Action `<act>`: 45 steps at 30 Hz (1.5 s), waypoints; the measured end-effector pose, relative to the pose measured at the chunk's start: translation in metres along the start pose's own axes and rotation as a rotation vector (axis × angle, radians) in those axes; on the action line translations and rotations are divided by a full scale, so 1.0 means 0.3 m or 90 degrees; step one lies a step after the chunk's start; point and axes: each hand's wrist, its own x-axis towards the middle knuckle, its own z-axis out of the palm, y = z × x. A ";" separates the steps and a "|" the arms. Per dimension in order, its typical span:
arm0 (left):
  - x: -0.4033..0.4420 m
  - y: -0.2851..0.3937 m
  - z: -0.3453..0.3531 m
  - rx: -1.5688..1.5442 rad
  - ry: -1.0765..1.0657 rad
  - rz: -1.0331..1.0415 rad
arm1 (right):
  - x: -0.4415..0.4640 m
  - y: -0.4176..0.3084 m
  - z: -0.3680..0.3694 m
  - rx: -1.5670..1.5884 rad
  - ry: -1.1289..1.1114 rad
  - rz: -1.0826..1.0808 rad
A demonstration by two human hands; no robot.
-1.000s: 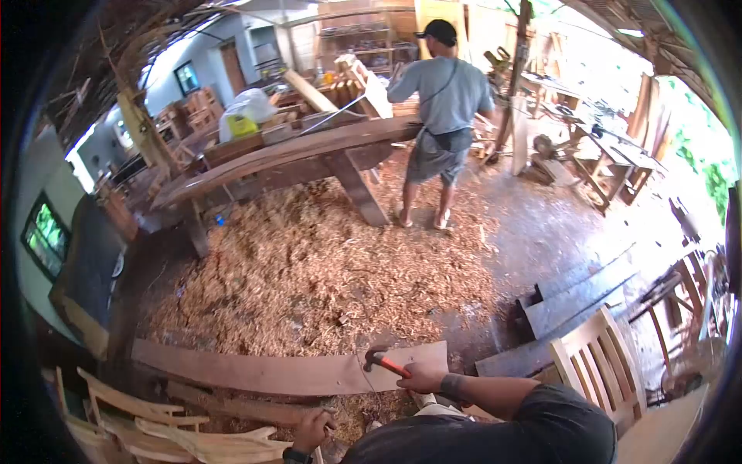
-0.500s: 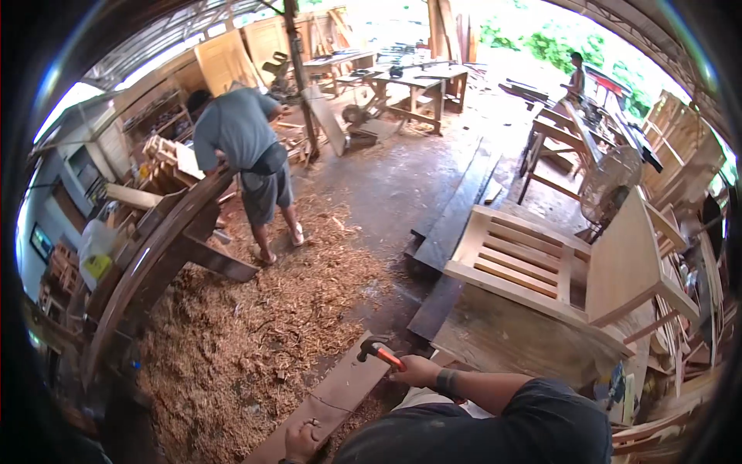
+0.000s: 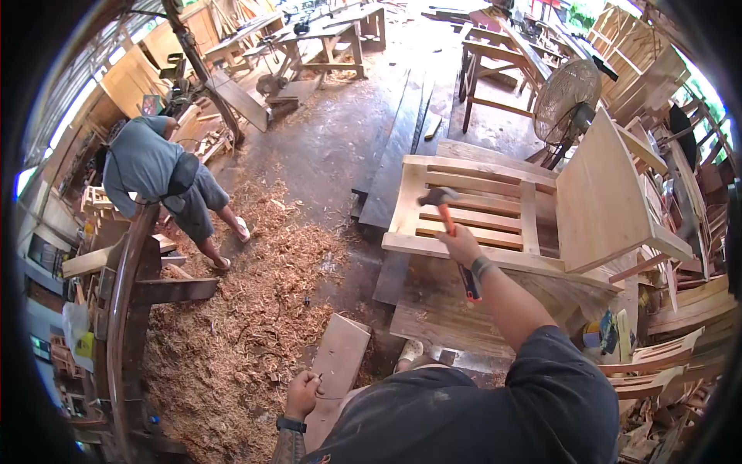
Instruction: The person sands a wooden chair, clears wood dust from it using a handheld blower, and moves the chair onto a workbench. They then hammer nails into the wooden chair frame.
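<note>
My right hand [image 3: 462, 246] is wrapped round the orange and black handle of a hammer [image 3: 446, 210], raised in front of a slatted wooden chair [image 3: 479, 213] that lies on its back. Near the bottom centre my left hand [image 3: 302, 394] is closed above a long flat board [image 3: 340, 349], with a small dark thing at its fingertips, too small to make out. A dark watch sits on the left wrist. A thin dark line crosses the board beside that hand.
Wood shavings [image 3: 232, 348] cover the floor at left. A person [image 3: 151, 166] in a grey shirt bends over a long dark timber [image 3: 124, 309]. Dark planks [image 3: 398, 147], a standing fan [image 3: 566, 100] and a workbench [image 3: 332, 39] stand or lie beyond.
The view has swung to the right, so the co-worker and timber now appear further left. My right hand has lifted the hammer up and over towards the chair. The left hand stays low over the board.
</note>
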 end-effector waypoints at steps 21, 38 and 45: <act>0.382 0.573 0.138 0.098 -0.156 -0.025 | 0.090 0.326 -0.047 0.118 0.119 -0.081; 1.495 0.925 0.598 0.269 -0.508 0.365 | 0.077 0.238 -0.020 0.064 0.256 0.157; 2.018 0.909 0.855 -0.123 -0.382 -0.040 | 0.133 0.169 0.022 0.332 0.353 0.345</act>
